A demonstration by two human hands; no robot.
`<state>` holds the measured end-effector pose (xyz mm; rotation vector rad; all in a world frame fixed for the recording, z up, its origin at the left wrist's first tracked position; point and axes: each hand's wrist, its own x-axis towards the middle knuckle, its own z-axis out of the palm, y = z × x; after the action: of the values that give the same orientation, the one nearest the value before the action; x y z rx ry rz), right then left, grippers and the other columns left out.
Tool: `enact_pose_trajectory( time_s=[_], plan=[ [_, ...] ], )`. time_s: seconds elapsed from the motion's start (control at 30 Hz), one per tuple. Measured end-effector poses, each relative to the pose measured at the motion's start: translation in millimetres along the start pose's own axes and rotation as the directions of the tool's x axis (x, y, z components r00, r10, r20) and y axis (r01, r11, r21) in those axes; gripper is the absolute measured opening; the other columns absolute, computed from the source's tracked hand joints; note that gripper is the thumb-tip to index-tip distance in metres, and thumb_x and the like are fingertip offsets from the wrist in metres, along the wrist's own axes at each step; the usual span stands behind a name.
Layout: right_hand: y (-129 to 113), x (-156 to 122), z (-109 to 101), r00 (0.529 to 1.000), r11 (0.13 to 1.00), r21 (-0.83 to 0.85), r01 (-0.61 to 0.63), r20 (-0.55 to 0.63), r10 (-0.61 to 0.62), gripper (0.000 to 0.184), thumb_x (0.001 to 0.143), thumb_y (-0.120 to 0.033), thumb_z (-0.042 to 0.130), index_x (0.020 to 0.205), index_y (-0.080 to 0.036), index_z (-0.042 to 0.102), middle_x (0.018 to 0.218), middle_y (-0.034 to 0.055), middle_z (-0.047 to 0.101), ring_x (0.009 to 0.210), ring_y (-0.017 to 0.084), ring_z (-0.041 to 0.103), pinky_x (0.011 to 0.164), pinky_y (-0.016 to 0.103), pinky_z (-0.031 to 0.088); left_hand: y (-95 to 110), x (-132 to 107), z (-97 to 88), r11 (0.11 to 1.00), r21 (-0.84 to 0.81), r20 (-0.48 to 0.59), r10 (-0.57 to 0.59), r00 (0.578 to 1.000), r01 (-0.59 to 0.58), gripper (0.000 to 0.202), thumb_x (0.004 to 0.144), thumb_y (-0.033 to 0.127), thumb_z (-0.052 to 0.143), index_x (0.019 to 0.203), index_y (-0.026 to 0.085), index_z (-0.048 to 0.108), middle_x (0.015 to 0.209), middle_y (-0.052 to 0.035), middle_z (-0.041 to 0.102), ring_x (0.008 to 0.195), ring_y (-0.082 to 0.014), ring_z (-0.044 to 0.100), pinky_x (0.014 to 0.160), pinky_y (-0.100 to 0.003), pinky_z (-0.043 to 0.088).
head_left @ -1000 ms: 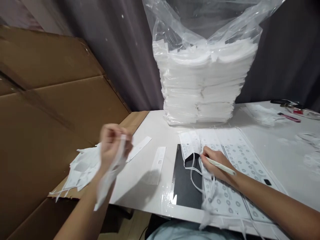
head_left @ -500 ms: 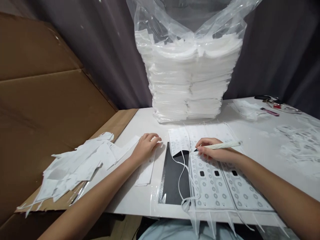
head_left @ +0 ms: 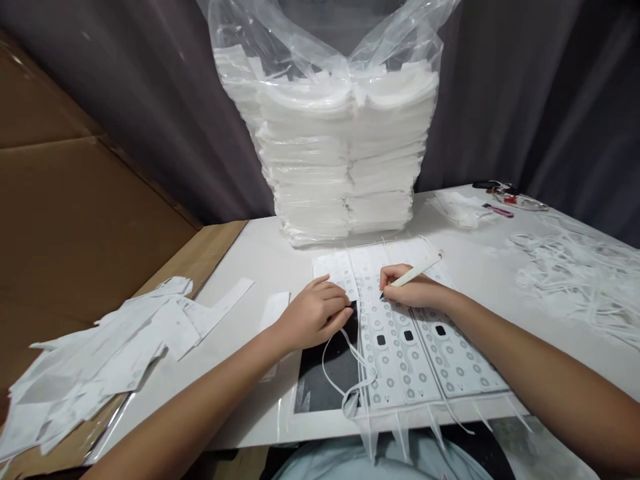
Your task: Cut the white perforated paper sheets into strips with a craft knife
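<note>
My right hand (head_left: 407,287) grips a slim white pen-shaped tool (head_left: 417,269). Its dark pointed tip touches or nearly touches a white sheet printed with grey rings (head_left: 423,367), near the upper middle. At the sheet's left side, my left hand (head_left: 320,313) has its fingers curled, thumb and fingertips meeting at the lower edge of a printed strip (head_left: 335,267). Below that hand, a black panel (head_left: 325,380) shows. Loose white cords (head_left: 357,390) curl across the panel and the sheet's left edge.
A clear plastic bag of stacked white sheets (head_left: 345,153) stands behind. White scraps (head_left: 110,347) lie left beside a cardboard box (head_left: 60,213). Tangled white strips (head_left: 575,273) and a pink-handled tool (head_left: 500,211) lie at right. Narrow points hang over the table's front edge.
My left hand has moved right, from the bare table to the strip's edge. The tool has tilted more upright in my right hand, and the view has shifted right.
</note>
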<state>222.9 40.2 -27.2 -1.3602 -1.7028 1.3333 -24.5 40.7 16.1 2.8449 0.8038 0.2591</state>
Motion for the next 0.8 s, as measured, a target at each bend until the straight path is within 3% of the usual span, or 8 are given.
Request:
enact_pose_trajectory(
  time_s=[0.07, 0.17, 0.3, 0.43, 0.57, 0.7, 0.8],
  plan=[
    [-1.1, -0.1, -1.9, 0.999, 1.0, -0.005, 0.004, -0.033, -0.004, 0.009, 0.066, -0.012, 0.052, 0.067, -0.021, 0.053, 0.057, -0.0033, 0.058, 0.04, 0.007, 0.046, 0.035, 0.018, 0.032, 6.0, 13.4, 8.3, 0.999, -0.041, 0.039, -0.016, 0.999, 0.018, 0.028, 0.095, 0.034, 0.041, 0.107, 0.019, 0.06, 0.109, -0.0088, 0.067, 0.101, -0.0221, 0.062, 0.097, -0.043, 0.043],
    [-1.9, 0.2, -3.0, 1.0, 1.0, -0.003, -0.006, -0.017, 0.006, 0.01, 0.065, -0.012, 0.051, 0.068, -0.022, 0.052, 0.055, -0.0042, 0.057, 0.039, 0.008, 0.046, 0.036, 0.019, 0.033, 9.2, 26.8, 23.3, 0.991, -0.046, 0.134, -0.121, 0.984, 0.128, 0.051, 0.096, 0.041, 0.038, 0.138, 0.013, 0.036, 0.132, -0.0184, 0.054, 0.116, -0.03, 0.055, 0.09, -0.044, 0.047],
    [-1.3, 1.3, -3.1, 1.0, 1.0, 0.002, -0.006, 0.011, 0.006, 0.011, 0.064, -0.012, 0.051, 0.07, -0.021, 0.053, 0.06, -0.0031, 0.062, 0.04, 0.008, 0.047, 0.037, 0.019, 0.034, -3.2, 26.5, 32.6, 0.989, 0.016, 0.232, -0.148, 0.961, 0.149, 0.064, 0.095, 0.051, 0.038, 0.146, 0.014, 0.026, 0.151, -0.0204, 0.029, 0.135, -0.0347, 0.035, 0.107, -0.055, 0.029],
    [0.6, 2.3, -3.1, 1.0, 1.0, 0.011, 0.001, 0.024, -0.002, 0.012, 0.065, -0.013, 0.052, 0.073, -0.022, 0.054, 0.063, -0.0019, 0.064, 0.041, 0.008, 0.048, 0.037, 0.02, 0.035, -16.6, 19.7, 28.4, 0.993, 0.024, 0.305, -0.119, 0.945, 0.117, 0.071, 0.092, 0.061, 0.037, 0.147, 0.019, 0.023, 0.155, -0.0174, 0.02, 0.14, -0.0314, 0.027, 0.111, -0.056, 0.019],
    [1.9, 2.5, -2.7, 1.0, 1.0, 0.0, 0.002, 0.028, -0.002, 0.011, 0.066, -0.015, 0.051, 0.074, -0.022, 0.054, 0.065, -0.0008, 0.064, 0.043, 0.009, 0.049, 0.038, 0.021, 0.036, -15.4, 21.6, 22.9, 0.993, 0.023, 0.297, -0.117, 0.948, 0.115, 0.069, 0.09, 0.06, 0.042, 0.145, 0.021, 0.029, 0.152, -0.0188, 0.026, 0.137, -0.0337, 0.031, 0.108, -0.062, 0.02],
    [0.0, 1.0, -3.0, 0.999, 0.999, -0.033, 0.003, 0.048, -0.001, 0.01, 0.068, -0.016, 0.05, 0.075, -0.022, 0.053, 0.067, -0.0006, 0.063, 0.048, 0.01, 0.05, 0.041, 0.021, 0.035, -6.2, 33.3, 24.6, 0.994, 0.002, 0.148, -0.113, 0.983, 0.114, 0.036, 0.091, 0.042, 0.052, 0.121, 0.021, 0.054, 0.134, -0.0134, 0.052, 0.122, -0.0314, 0.049, 0.104, -0.067, 0.023],
    [-3.4, -1.2, -3.9, 0.998, 0.991, -0.126, 0.054, 0.041, -0.049, 0.008, 0.069, -0.016, 0.05, 0.073, -0.021, 0.055, 0.067, -0.0008, 0.059, 0.054, 0.01, 0.049, 0.045, 0.021, 0.032, -1.1, 44.9, 32.0, 0.994, -0.004, 0.019, -0.111, 0.994, 0.111, 0.015, 0.09, 0.025, 0.054, 0.101, 0.019, 0.062, 0.117, -0.0088, 0.059, 0.108, -0.026, 0.057, 0.104, -0.064, 0.025]
  ],
)
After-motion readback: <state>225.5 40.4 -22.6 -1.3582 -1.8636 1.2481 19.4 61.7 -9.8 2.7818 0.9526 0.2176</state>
